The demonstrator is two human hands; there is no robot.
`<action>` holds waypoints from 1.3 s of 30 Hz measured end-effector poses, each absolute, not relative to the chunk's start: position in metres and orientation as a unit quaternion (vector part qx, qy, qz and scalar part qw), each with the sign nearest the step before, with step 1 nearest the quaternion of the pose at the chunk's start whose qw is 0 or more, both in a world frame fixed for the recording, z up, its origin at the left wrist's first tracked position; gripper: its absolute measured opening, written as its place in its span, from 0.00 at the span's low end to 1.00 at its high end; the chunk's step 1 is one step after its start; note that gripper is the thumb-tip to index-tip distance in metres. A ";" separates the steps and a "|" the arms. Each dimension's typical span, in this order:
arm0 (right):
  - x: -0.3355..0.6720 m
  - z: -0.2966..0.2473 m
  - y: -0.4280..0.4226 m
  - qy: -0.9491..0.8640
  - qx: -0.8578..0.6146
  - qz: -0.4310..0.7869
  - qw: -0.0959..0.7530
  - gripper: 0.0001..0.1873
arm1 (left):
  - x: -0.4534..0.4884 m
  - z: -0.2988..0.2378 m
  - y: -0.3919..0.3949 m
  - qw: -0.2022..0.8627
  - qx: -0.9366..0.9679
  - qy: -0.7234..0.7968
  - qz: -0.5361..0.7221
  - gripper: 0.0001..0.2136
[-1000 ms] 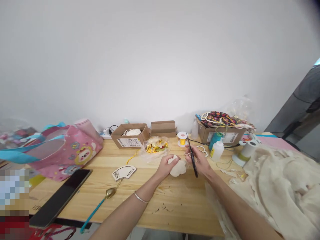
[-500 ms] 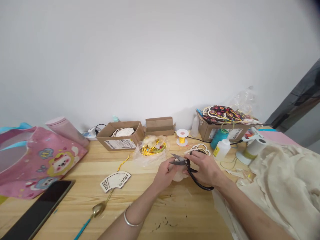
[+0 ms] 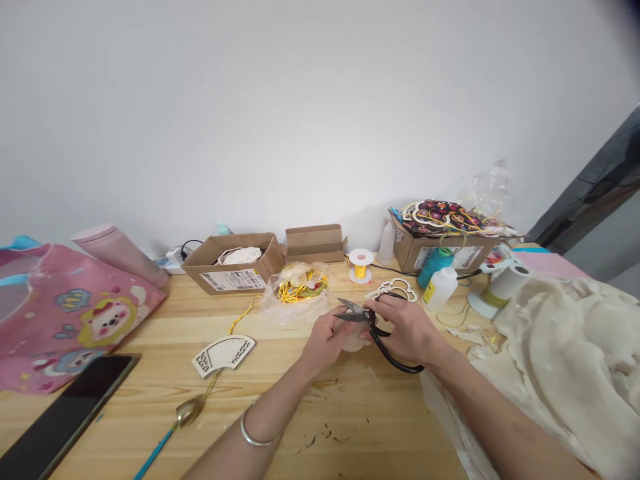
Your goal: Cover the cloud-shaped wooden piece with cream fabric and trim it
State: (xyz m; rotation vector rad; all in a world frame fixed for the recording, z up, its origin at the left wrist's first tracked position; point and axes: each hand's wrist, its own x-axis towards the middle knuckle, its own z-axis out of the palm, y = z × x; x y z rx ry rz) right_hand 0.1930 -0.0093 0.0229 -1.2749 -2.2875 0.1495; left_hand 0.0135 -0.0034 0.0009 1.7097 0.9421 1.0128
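Observation:
My right hand (image 3: 407, 330) is closed around the black handles of a pair of scissors (image 3: 353, 315). Their blades are parted and point left, across the fingertips of my left hand (image 3: 323, 339). That left hand is closed in a pinch on a small pale piece of cloth (image 3: 354, 341), mostly hidden under fingers and scissors. Just beyond my right hand lies a white flower-shaped cutout frame (image 3: 404, 287). Off to the left is a fan-shaped wooden ornament (image 3: 225, 353) with a yellow cord, near a gold spoon (image 3: 189, 411) with a blue handle.
Behind are cardboard boxes (image 3: 235, 280), a bag of yellow cords (image 3: 303, 290), a yellow thread spool (image 3: 361, 270) and a white bottle (image 3: 440, 290). Cream cloth (image 3: 560, 360) is heaped at right. A phone (image 3: 65, 413) and pink bag (image 3: 75, 313) occupy the left.
The camera view has shifted slightly, so the whole scene sits a bit further left and higher. Both hands keep their holds, and the scissors' blades remain parted.

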 end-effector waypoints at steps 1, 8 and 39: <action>0.193 0.023 -0.009 -0.842 -0.472 0.050 0.257 0.17 | 0.014 0.002 -0.004 0.445 0.700 0.379 0.410 0.14; 0.194 0.023 -0.008 -0.847 -0.463 0.051 0.257 0.17 | 0.014 0.004 -0.003 0.435 0.717 0.360 0.408 0.13; 0.190 0.012 -0.007 -0.841 -0.454 0.020 0.294 0.13 | 0.015 0.003 -0.003 0.429 0.701 0.380 0.425 0.13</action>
